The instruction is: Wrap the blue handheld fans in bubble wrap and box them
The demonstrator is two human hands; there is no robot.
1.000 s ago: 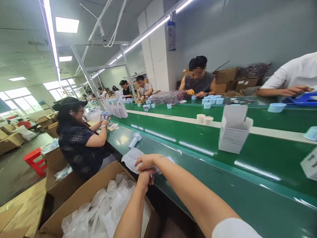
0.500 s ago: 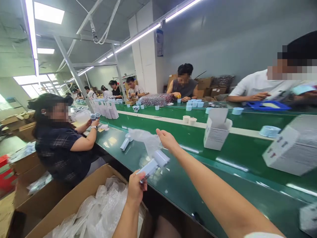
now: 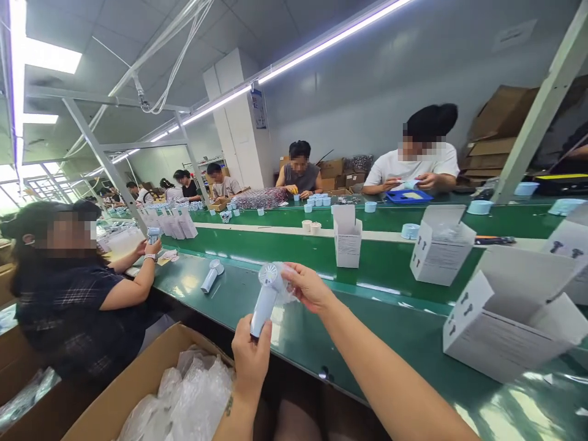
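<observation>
Upright and slightly tilted, a light blue handheld fan (image 3: 263, 309) with a round, ribbed head is in front of me. My left hand (image 3: 250, 352) is closed around the lower end of its handle. At the right side of the fan's head, my right hand (image 3: 307, 286) pinches a clear plastic bag (image 3: 288, 293), bunched partly behind the head. Whether its fingertips also touch the head I cannot tell. A second light blue fan (image 3: 212, 275) lies on the green work surface (image 3: 206, 306) to the left.
An open carton (image 3: 184, 334) of crumpled clear bags (image 3: 184, 398) stands at lower left. Open white boxes (image 3: 500, 337) line the right of the bench. A co-worker (image 3: 59, 294) sits at left holding a similar fan; others sit across the belt among light blue round parts (image 3: 319, 201).
My view has turned right. The fan is now more upright with its ribbed head showing, and my right hand has brought the plastic bag down beside that head.
</observation>
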